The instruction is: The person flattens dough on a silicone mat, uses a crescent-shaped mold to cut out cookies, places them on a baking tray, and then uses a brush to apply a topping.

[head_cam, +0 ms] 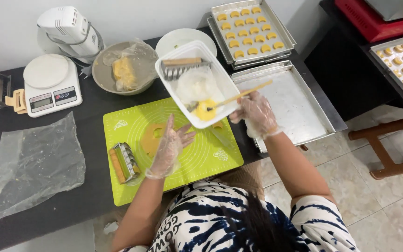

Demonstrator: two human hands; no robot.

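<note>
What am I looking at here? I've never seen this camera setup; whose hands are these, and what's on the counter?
There is one picture, from a camera worn on a person's head, looking down. Both hands wear thin clear gloves. The right hand holds a thin wooden stick, its tip in yellow paste inside a white rectangular tub. The left hand is open over a green mat that holds cut dough. Nearby lie a metal cutter, a kitchen scale, a bare baking tray and a tray of shaped biscuits.

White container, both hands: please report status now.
Left hand open, under white container. Right hand shut on wooden stick, tip in yellow filling. Nothing in between.
</note>
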